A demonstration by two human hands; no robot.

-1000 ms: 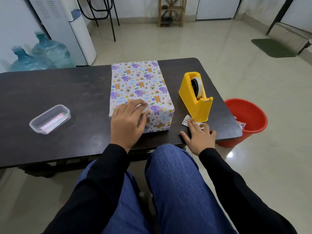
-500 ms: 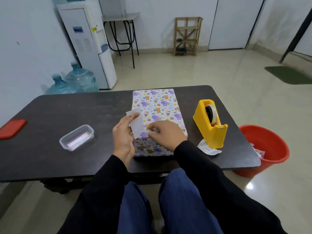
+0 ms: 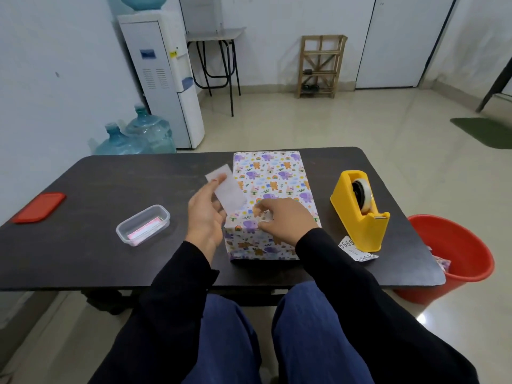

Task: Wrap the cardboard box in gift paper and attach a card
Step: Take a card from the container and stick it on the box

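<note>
- The wrapped box (image 3: pixel 277 176) lies in the middle of the worktop (image 3: pixel 110 184), fully covered in gift paper. Its long axis runs straight away from the person.
- The left hand (image 3: pixel 206 217) holds a white card (image 3: pixel 230 194) raised just left of the box, fingers closed on its lower part. The card tilts, and its near corner overlaps the box's left edge.
- The right hand (image 3: pixel 285 223) rests on the near half of the box top with its fingers curled.
- Judged from this, the card has to travel a short way rightward onto the top face, and the left hand is the nearer one for that.
- The tape dispenser (image 3: pixel 357 217) stands just right of the box, closer to the right hand.
- Whether the right fingertips (image 3: pixel 259 213) pinch a bit of tape or only press the paper is too small to tell.
- The card's face is blurred, and any print on it is unreadable.
</note>
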